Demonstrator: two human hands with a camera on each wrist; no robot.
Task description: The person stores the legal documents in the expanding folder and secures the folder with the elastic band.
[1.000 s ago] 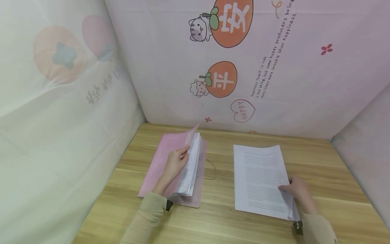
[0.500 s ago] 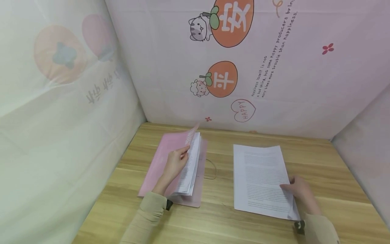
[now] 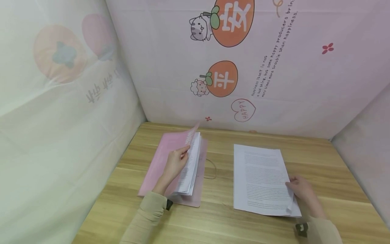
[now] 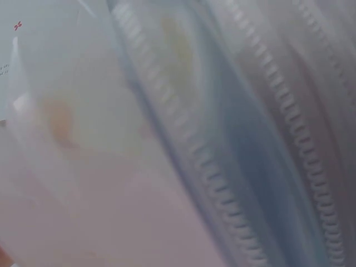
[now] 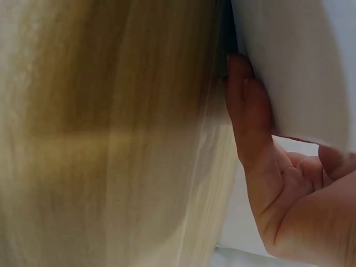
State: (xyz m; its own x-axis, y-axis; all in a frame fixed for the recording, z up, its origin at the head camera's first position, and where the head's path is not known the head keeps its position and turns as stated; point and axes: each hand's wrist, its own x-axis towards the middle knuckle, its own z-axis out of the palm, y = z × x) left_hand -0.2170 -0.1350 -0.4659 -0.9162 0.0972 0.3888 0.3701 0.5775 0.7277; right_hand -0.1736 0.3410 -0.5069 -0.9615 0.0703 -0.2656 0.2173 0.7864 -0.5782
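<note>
In the head view, a pink folder [image 3: 166,149] lies at the left with its cover partly raised. My left hand [image 3: 175,164] pinches the cover's free edge between thumb and fingers. White printed sheets [image 3: 189,173] show inside it. The left wrist view is filled by blurred translucent plastic with toothed strips [image 4: 222,194] and a pink surface [image 4: 122,217]. To the right, a stack of printed paper [image 3: 262,179] is gripped at its right edge by my right hand [image 3: 301,189], thumb on top. The right wrist view shows fingers [image 5: 256,108] under the paper [image 5: 295,67].
A thin elastic loop [image 3: 215,169] sticks out from the folder's right side onto the wooden table [image 3: 219,223]. Printed white cloth walls [image 3: 170,67] stand behind the table and at both sides. Each wrist wears a black device [image 3: 301,229].
My right hand has shifted slightly right along the stack's edge. The stack's lower right corner has moved right and a little up. My left hand and the folder stay put.
</note>
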